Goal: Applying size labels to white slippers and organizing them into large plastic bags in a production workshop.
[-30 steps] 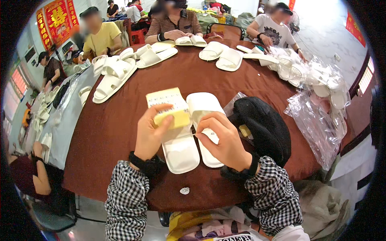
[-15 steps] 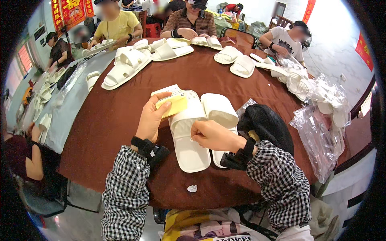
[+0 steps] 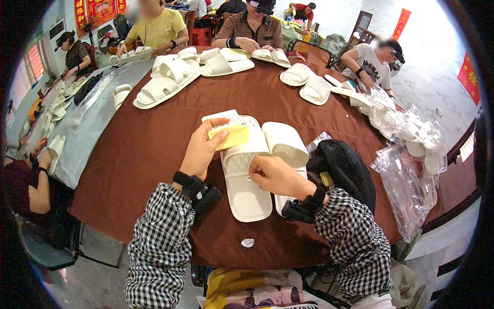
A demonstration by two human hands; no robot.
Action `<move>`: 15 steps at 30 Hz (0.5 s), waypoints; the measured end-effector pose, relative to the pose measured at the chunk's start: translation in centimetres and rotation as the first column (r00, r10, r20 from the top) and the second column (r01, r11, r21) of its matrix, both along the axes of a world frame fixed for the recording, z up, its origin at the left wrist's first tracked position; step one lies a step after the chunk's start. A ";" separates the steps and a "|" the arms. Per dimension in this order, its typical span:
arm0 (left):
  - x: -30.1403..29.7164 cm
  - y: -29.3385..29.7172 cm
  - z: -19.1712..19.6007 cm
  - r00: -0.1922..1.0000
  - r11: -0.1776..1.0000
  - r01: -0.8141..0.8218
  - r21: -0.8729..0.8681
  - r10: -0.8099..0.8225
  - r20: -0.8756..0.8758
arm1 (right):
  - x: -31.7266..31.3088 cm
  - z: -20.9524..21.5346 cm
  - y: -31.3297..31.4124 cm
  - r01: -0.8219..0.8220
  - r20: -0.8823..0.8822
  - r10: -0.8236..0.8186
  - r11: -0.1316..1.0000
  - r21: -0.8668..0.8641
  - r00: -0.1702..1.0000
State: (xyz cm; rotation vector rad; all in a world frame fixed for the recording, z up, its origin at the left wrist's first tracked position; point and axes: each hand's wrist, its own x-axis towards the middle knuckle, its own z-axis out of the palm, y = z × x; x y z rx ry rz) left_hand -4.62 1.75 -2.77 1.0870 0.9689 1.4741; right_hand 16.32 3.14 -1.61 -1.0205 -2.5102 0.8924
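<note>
My left hand pinches a yellow sticker sheet between thumb and fingers above the left white slipper on the brown tabletop; my right hand, fingers curled, presses that slipper's footbed, beside its mate

Bare tabletop lies left; black bag crowds right.
</note>
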 end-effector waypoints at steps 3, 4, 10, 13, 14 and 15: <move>0.0 0.1 -0.1 1.000 1.000 -0.008 -0.002 0.008 -0.006 | 0.1 -0.3 0.1 -0.013 -0.014 0.014 0.999 0.032 1.000; 0.0 0.1 -0.1 1.000 1.000 -0.007 -0.002 0.007 -0.007 | 0.0 -0.4 0.1 -0.028 -0.018 0.029 0.997 0.074 0.999; 0.0 0.1 -0.1 1.000 1.000 -0.005 -0.012 0.005 0.006 | -0.1 -1.0 0.1 -0.031 0.008 0.030 0.988 0.152 1.000; -0.1 0.2 -0.2 1.000 1.000 -0.005 -0.016 0.005 0.000 | -0.1 -1.0 0.2 -0.013 -0.025 0.016 0.996 0.091 1.000; -0.1 0.3 -0.3 1.000 1.000 -0.003 -0.012 0.003 -0.001 | -0.1 -1.0 0.2 -0.023 -0.026 0.026 0.995 0.101 0.999; -0.1 0.3 -0.3 1.000 1.000 0.001 0.001 -0.001 0.000 | 0.0 -1.0 0.3 -0.009 -0.044 0.012 0.997 0.074 0.999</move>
